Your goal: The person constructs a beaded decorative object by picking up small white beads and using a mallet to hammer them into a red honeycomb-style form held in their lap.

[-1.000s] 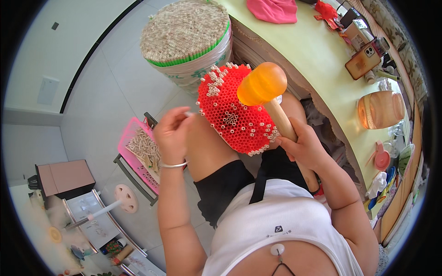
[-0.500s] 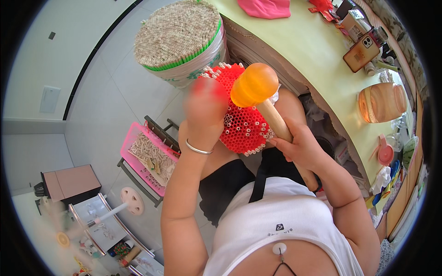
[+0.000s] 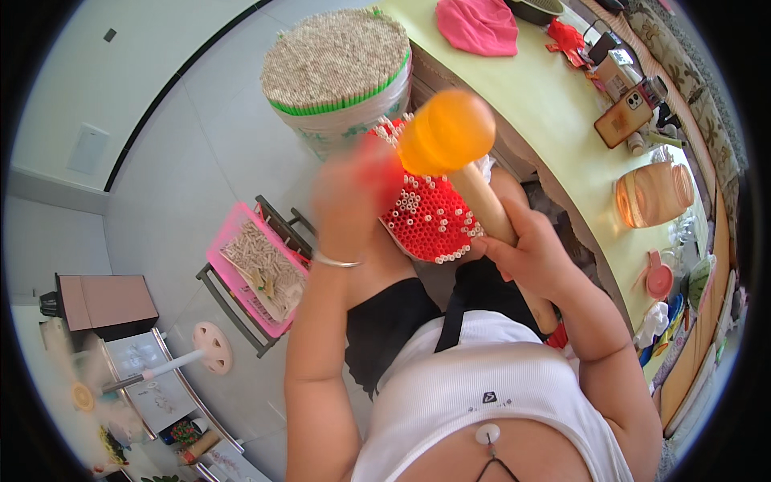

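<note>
Floor point(image 3: 201, 145): pale grey tile. Long yellow-green table point(image 3: 554, 136) runs along the right, carrying a pink cloth point(image 3: 479, 26), a phone point(image 3: 625, 117) and an amber jar point(image 3: 652, 194).

Tub point(image 3: 341, 76): large, round, packed with upright pale sticks, green band at the rim; it stands on the floor just ahead of the knees. Pink tray point(image 3: 253, 269) of more sticks sits on a small stool to the left.

Red block point(image 3: 430, 217): rests on the lap, its face dotted with white stick ends, a few holes apparently unfilled.

Mallet point(image 3: 450, 136): orange head raised above the block, wooden handle running down to the right hand point(image 3: 534, 257), which is wrapped firmly around the shaft.

Left hand point(image 3: 353, 193): motion-blurred, over the left edge of the block. Cannot tell whether the fingers pinch a stick or are spread.

Judgement: to work well, seat each stick square in its hole, keep the left fingers clear of the mallet's path, strike lightly and straight down, and steady the block against the thigh so it does not tip.
</note>
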`<state>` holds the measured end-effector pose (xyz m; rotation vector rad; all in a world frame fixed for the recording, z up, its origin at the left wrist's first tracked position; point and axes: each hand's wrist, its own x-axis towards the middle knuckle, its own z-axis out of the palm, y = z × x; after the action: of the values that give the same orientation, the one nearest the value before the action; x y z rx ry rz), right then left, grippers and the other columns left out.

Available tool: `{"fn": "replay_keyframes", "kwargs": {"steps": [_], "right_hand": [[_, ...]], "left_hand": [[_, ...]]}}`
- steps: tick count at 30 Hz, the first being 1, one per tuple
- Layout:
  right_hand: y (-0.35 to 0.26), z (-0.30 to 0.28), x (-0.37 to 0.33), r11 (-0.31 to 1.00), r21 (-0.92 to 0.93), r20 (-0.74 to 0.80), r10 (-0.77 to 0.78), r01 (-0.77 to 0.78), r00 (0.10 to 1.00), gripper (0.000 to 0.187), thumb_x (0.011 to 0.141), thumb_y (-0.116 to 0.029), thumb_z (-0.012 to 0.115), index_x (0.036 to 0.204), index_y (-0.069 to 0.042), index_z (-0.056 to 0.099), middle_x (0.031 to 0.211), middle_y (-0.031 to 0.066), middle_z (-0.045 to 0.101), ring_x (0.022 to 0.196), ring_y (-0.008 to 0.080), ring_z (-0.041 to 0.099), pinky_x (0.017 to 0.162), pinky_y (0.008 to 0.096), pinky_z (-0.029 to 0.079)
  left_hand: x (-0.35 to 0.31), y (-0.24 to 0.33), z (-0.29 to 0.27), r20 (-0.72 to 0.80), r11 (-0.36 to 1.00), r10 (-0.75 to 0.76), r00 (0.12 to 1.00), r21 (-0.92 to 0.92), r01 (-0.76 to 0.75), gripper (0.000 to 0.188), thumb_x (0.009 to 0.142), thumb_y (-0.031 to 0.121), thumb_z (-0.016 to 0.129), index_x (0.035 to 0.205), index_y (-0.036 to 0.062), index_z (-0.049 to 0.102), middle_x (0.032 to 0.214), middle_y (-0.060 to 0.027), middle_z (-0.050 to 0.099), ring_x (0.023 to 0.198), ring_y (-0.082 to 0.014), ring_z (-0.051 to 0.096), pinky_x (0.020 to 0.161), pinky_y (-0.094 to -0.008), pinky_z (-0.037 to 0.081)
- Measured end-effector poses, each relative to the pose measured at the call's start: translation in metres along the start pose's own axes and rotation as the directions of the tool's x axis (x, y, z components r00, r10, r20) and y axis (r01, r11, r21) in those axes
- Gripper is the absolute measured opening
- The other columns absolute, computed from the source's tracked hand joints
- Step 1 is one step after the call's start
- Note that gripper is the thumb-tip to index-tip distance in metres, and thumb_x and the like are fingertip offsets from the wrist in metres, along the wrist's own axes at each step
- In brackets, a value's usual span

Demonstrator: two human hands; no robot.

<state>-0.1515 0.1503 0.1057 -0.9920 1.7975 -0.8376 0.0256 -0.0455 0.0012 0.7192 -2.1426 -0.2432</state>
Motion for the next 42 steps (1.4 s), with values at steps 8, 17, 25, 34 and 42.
{"fn": "replay_keyframes", "kwargs": {"steps": [8, 17, 25, 34, 42], "right_hand": [[0.039, 0.008, 0.037, 0.805, -0.516, -0.088, -0.389, 0.292, 0.917, 0.031, 0.092, -0.022, 0.069, 0.103, 0.0, 0.051, 0.084, 0.0237, 0.06, 0.08, 0.0419, 0.059, 0.068, 0.0422, 0.049], [0.018, 0.007, 0.014, 0.99, -0.02, -0.062, 0.141, -0.142, 0.988, 0.02, 0.096, -0.011, 0.065, 0.109, 0.0, 0.055, 0.064, -0.0007, 0.052, 0.047, 0.0069, 0.05, 0.045, 0.0245, 0.042], [0.039, 0.016, 0.01, 0.987, 0.059, -0.055, 0.149, -0.146, 0.987, 0.019, 0.095, -0.01, 0.066, 0.108, 0.0, 0.056, 0.064, -0.0015, 0.052, 0.047, 0.0068, 0.05, 0.045, 0.0241, 0.042], [0.055, 0.005, 0.002, 0.977, 0.198, -0.005, 0.077, -0.074, 0.997, 0.024, 0.096, -0.019, 0.068, 0.105, -0.001, 0.055, 0.067, 0.0014, 0.055, 0.045, 0.01, 0.05, 0.041, 0.0259, 0.042], [0.059, -0.005, 0.003, 0.965, 0.26, 0.051, 0.031, -0.043, 0.998, 0.025, 0.096, -0.019, 0.067, 0.102, 0.001, 0.054, 0.063, 0.0021, 0.054, 0.044, 0.0112, 0.052, 0.039, 0.0282, 0.044]], "left_hand": [[-0.219, -0.226, -0.074, 0.147, 0.352, -0.926, 0.347, 0.668, 0.656, 0.038, 0.074, 0.029, 0.08, 0.093, -0.0008, 0.067, 0.098, -0.0245, 0.07, 0.094, -0.0396, 0.068, 0.085, -0.0475, 0.053], [-0.279, -0.21, -0.05, 0.383, 0.409, -0.902, 0.198, 0.616, 0.673, 0.048, 0.068, 0.024, 0.084, 0.102, -0.0023, 0.064, 0.103, -0.0261, 0.071, 0.1, -0.0404, 0.068, 0.087, -0.0441, 0.054], [-0.26, -0.198, -0.014, 0.401, 0.454, -0.885, 0.237, 0.628, 0.632, 0.034, 0.083, 0.02, 0.07, 0.107, -0.0025, 0.064, 0.108, -0.0269, 0.07, 0.1, -0.0401, 0.069, 0.086, -0.0458, 0.055], [-0.31, -0.249, -0.062, 0.353, -0.309, -0.924, -0.148, -0.459, 0.833, 0.018, 0.087, 0.018, 0.061, 0.096, 0.0027, 0.066, 0.075, -0.0135, 0.062, 0.065, -0.0287, 0.061, 0.058, -0.0355, 0.051], [-0.273, -0.178, -0.097, 0.346, -0.301, -0.922, -0.174, -0.923, -0.241, 0.014, 0.09, 0.019, 0.057, 0.095, 0.006, 0.057, 0.075, -0.0073, 0.054, 0.064, -0.0195, 0.051, 0.044, -0.0275, 0.036]]}}
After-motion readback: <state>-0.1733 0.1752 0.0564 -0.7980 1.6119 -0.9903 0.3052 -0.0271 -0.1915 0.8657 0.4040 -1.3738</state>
